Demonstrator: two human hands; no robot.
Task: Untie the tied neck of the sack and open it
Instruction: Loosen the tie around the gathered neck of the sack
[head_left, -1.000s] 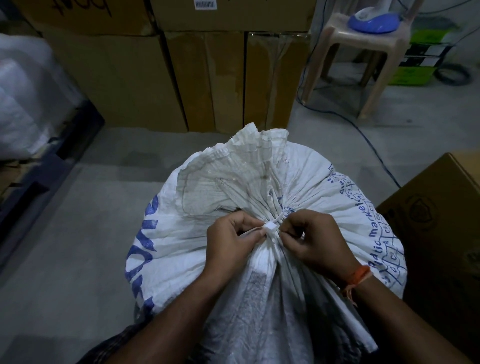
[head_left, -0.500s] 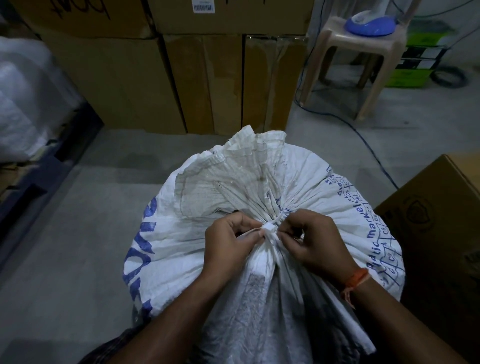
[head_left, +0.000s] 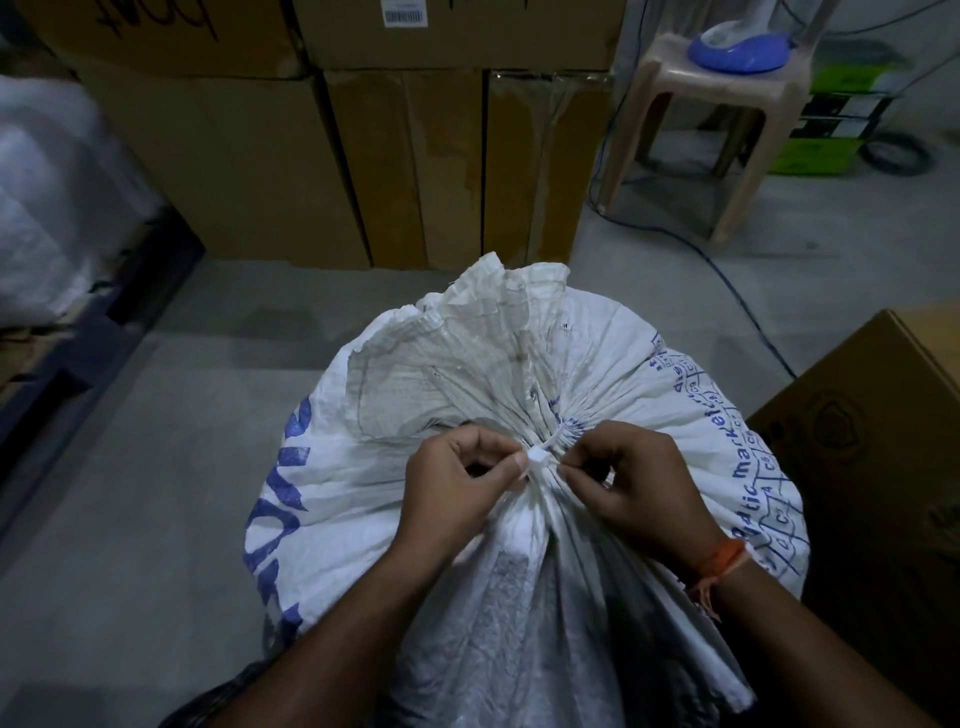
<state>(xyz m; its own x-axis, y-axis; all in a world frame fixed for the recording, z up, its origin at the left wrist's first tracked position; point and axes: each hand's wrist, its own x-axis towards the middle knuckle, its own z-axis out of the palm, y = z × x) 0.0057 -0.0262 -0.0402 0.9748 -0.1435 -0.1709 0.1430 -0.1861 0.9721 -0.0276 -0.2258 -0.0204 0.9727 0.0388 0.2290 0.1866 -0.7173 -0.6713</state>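
A: What is sitting nearest the camera?

B: Two forearms are reaching in from 6 o'clock. The left hand (head_left: 457, 493) and the right hand (head_left: 639, 483) are meeting at the middle of the view, over the white woven sack (head_left: 363, 467) with blue print.

A: What are the hands doing?

B: Both are curling their fingers at the white tie (head_left: 545, 452) that is cinching the sack's gathered neck. The left thumb and forefinger are pinching the tie's knot; the right fingertips are pinching the tie just beside it, at 3 o'clock of the knot. The neck is still standing tied, its loose mouth fanning out toward 12 o'clock.

A: And around the sack?

B: An orange wristband (head_left: 719, 558) is showing on the right wrist. A cardboard box (head_left: 883, 467) is standing at 3 o'clock. Stacked cartons (head_left: 363, 156) are filling 12 o'clock, and a plastic stool (head_left: 727, 104) is standing at 1 o'clock.
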